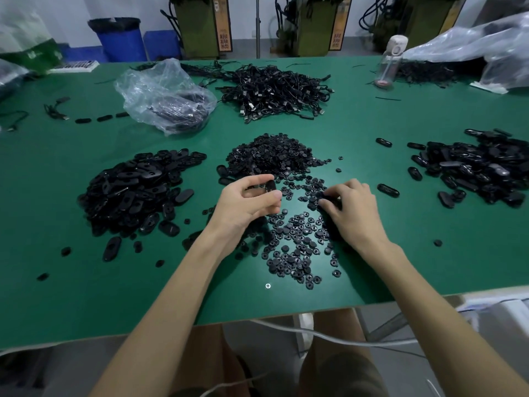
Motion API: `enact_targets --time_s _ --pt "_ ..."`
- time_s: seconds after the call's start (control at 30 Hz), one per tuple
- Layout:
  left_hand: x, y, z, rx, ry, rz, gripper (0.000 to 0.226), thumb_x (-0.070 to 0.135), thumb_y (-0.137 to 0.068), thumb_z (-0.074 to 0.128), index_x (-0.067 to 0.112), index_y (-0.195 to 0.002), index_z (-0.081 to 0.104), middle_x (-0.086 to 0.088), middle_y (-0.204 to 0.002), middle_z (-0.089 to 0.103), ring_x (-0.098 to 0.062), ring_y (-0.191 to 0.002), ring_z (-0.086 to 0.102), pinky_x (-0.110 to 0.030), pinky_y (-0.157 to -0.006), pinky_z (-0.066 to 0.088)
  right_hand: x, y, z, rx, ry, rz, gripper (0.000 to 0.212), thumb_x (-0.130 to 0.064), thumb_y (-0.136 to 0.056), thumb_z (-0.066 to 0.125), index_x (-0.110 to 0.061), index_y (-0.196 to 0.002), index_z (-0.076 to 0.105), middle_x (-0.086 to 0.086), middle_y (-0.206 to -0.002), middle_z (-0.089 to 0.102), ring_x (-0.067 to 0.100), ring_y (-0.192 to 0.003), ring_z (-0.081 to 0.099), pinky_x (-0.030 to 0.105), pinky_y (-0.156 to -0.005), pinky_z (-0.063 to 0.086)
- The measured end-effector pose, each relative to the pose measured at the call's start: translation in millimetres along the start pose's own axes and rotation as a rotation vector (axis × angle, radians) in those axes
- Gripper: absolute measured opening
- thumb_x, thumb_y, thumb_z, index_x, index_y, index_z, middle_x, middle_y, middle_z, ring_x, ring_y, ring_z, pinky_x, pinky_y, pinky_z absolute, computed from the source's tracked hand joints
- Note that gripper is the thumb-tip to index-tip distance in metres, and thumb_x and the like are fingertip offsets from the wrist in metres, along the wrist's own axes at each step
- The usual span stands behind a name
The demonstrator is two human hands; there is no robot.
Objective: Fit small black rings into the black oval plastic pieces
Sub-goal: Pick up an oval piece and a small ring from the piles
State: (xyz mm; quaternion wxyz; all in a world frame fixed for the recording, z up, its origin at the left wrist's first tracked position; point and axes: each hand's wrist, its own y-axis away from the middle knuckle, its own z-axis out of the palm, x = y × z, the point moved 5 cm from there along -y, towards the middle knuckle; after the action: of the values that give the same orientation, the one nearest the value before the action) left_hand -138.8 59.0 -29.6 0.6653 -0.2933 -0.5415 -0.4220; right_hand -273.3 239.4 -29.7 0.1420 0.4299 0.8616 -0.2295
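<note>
Left hand [246, 202]: raised just above the table, thumb and fingertips pinched on one black oval piece [270, 185]; most of the piece is hidden by the fingers, and whether a ring sits in it cannot be told.

Right hand [353, 209]: palm down, fingertips curled together on the scattered rings [297, 242], right of the left hand. They appear to press on or pick at a ring, but the dark parts merge under the fingers and an actual grip cannot be told.

Rings: loose scatter between and near of both hands, thinning toward the near table edge. A denser ring heap [272, 154] lies just far of the hands.

Oval pile, left [137, 193]: large heap left of the left hand, with strays spilling near and left.

Oval pile, right [475, 167]: heap at the right side, cut off by the frame edge; a few single ovals lie between it and the right hand.

Cable heap [274, 90]: tangled black cables, far centre.

Plastic bag [163, 93]: clear, crumpled, far left of centre; dark contents indistinct.

Bottle [389, 61]: clear, pale cap, far right, upright.

Table [372, 118]: green surface; near edge visible, both forearms crossing it.

Screw [268, 286]: single pale head near the rings, toward the near edge.
</note>
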Motion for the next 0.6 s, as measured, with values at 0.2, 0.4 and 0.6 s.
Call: enact_targets --time_s 0.2,0.4,0.6 --pt "-9 -3 -3 -0.017 0.050 -0.020 0.025 0.006 -0.105 0.055 -0.003 -0.127 0.065 -0.018 -0.111 0.077 -0.022 -0.086 0.076 -0.025 -0.072 0.060 -10 -3 2 0.092 0.071 -0.036 0.019 -0.025 -0.102 0.065 -0.009 -0.103 0.075 0.010 -0.104 0.066 0.030 -0.100 0.053 0.037 -0.086 0.037" --pt "-11 -2 0 -0.023 -0.068 0.015 0.029 0.012 -0.112 0.041 -0.004 -0.117 0.066 -0.017 -0.104 0.078 -0.023 -0.076 0.075 -0.026 -0.065 0.060 -13 -2 -1 0.203 0.103 -0.040 0.023 -0.022 -0.106 0.057 -0.007 -0.106 0.074 0.012 -0.102 0.069 0.033 -0.100 0.052 0.039 -0.088 0.033" --pt "-12 -1 2 -0.043 -0.100 0.033 0.030 0.013 -0.113 0.040 -0.002 -0.116 0.065 -0.015 -0.105 0.079 -0.025 -0.080 0.076 -0.027 -0.069 0.061 -20 -4 -1 0.247 -0.003 -0.045 0.020 -0.019 -0.105 0.058 -0.008 -0.102 0.075 0.010 -0.096 0.077 0.033 -0.090 0.058 0.045 -0.088 0.043"
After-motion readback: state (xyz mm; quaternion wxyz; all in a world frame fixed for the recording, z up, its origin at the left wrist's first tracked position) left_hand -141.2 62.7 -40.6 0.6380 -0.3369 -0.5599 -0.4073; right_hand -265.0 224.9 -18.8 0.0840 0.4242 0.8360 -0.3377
